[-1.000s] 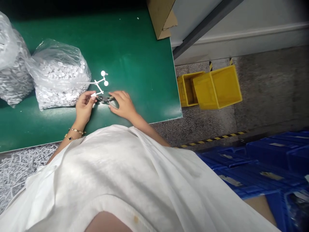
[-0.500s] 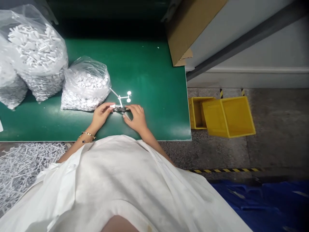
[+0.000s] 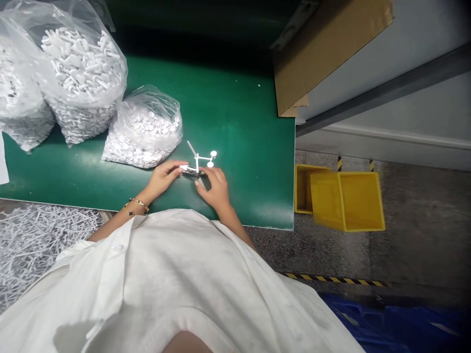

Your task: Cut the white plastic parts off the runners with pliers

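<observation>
Above the green table, my left hand (image 3: 164, 180) pinches the left end of a branched white plastic sprue (image 3: 197, 162). Thin arms of the sprue stick up and to the right, two ending in small round discs. My right hand (image 3: 216, 191) is closed around a small dark hand tool (image 3: 195, 173) that lies against the sprue's lower part. The tool looks like a pair of cutting pliers, but the fingers hide most of it. Just beyond my left hand stands a clear plastic bag (image 3: 143, 135) of small white round pieces.
Two larger clear bags of white plastic parts (image 3: 83, 73) stand at the left of the green table (image 3: 253, 171). A cardboard box (image 3: 312, 54) stands at the back right. Yellow bins (image 3: 346, 201) sit on the floor at right. Many white sprues (image 3: 40, 250) lie below the table's left edge.
The view has shifted and tilted slightly, so hands and bags appear farther right. Both hands keep their hold on the sprue and the tool; the sprue is turned slightly.
</observation>
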Motion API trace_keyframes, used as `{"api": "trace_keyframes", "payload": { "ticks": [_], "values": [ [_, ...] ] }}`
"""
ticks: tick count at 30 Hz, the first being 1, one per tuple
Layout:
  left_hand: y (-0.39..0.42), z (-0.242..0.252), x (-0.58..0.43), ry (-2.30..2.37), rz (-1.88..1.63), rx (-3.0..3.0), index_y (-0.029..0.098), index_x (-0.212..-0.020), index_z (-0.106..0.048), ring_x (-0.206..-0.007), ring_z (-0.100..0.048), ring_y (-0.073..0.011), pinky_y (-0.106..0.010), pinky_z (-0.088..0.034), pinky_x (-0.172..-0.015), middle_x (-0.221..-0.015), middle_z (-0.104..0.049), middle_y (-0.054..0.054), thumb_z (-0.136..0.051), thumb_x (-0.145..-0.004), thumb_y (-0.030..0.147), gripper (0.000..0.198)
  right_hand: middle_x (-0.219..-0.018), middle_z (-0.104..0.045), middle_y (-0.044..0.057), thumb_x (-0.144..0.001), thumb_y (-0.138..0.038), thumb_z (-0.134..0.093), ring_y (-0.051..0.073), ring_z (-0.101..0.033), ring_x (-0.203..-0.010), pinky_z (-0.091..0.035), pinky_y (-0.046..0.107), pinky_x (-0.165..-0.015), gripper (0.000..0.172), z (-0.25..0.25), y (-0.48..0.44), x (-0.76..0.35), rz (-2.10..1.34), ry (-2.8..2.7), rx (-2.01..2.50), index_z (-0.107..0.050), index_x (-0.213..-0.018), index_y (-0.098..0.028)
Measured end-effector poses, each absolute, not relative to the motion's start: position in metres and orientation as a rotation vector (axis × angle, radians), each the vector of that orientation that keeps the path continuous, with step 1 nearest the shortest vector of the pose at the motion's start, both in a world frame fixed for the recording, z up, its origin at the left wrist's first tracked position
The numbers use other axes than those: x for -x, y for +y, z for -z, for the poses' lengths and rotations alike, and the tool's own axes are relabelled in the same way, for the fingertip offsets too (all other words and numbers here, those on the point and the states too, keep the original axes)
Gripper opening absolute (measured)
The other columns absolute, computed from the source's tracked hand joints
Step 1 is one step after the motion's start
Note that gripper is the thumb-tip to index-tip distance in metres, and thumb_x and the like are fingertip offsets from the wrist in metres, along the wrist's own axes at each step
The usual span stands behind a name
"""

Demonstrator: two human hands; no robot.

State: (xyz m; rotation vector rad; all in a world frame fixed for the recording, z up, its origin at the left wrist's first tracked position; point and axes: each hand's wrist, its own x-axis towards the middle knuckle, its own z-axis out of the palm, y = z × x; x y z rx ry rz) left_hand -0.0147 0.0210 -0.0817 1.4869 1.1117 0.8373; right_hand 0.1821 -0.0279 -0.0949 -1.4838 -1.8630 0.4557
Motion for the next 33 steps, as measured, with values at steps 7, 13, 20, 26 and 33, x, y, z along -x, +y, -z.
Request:
{"api": "trace_keyframes", "payload": {
  "ticks": [7,13,20,26,33],
  "values": [
    [0.0216,0.081,0.0148,1.099,-0.842,-1.499,0.017,-0.105,-0.07,-0.076,-0.063,-0.0132,-0.025,-0.05,-0.076,-0.098,-0.07,-0.006,-0.057,-0.086,0.037,0.03,-0.102,-0.062,0.007,-0.084,-0.032,-0.056,0.022,-0.056,-0.096,-0.046,0.037,-0.088,0.031,0.0983,-0.0275,-0.1821,-0.39,-1.874,1.475,-0.061,-0.113,-0.022],
    [0.0217,0.0837,0.0152,1.09,-0.853,-1.485,0.016,-0.106,-0.069,-0.073,-0.063,-0.0124,-0.024,-0.051,-0.074,-0.096,-0.07,-0.006,-0.057,-0.086,0.037,0.031,-0.101,-0.062,0.007,-0.084,-0.031,-0.058,0.021,-0.056,-0.094,-0.047,0.036,-0.086,0.032,0.0984,-0.0283,-0.1827,-0.354,-1.884,1.464,-0.062,-0.114,-0.022],
    [0.0237,0.0817,0.0178,1.053,-0.814,-1.563,0.017,-0.104,-0.07,-0.088,-0.064,-0.0158,-0.026,-0.05,-0.082,-0.098,-0.07,-0.007,-0.056,-0.087,0.037,0.03,-0.098,-0.062,0.005,-0.085,-0.031,-0.057,0.021,-0.057,-0.093,-0.047,0.036,-0.085,0.029,0.1022,-0.0265,-0.1842,-0.389,-1.901,1.444,-0.064,-0.113,-0.024],
    [0.0244,0.0814,0.0188,1.048,-0.806,-1.626,0.017,-0.103,-0.069,-0.092,-0.063,-0.0168,-0.028,-0.049,-0.085,-0.101,-0.069,-0.007,-0.054,-0.088,0.037,0.029,-0.097,-0.063,0.005,-0.085,-0.03,-0.058,0.02,-0.058,-0.09,-0.048,0.035,-0.084,0.027,0.1027,-0.026,-0.184,-0.373,-1.9,1.45,-0.065,-0.111,-0.024],
    [0.0242,0.0819,0.0163,1.027,-0.793,-1.717,0.016,-0.105,-0.069,-0.091,-0.063,-0.0173,-0.029,-0.049,-0.084,-0.099,-0.069,-0.008,-0.057,-0.087,0.035,0.028,-0.095,-0.066,0.005,-0.086,-0.03,-0.057,0.019,-0.061,-0.088,-0.05,0.033,-0.081,0.023,0.099,-0.0286,-0.184,-0.352,-1.886,1.432,-0.067,-0.105,-0.024]
  ]
}}
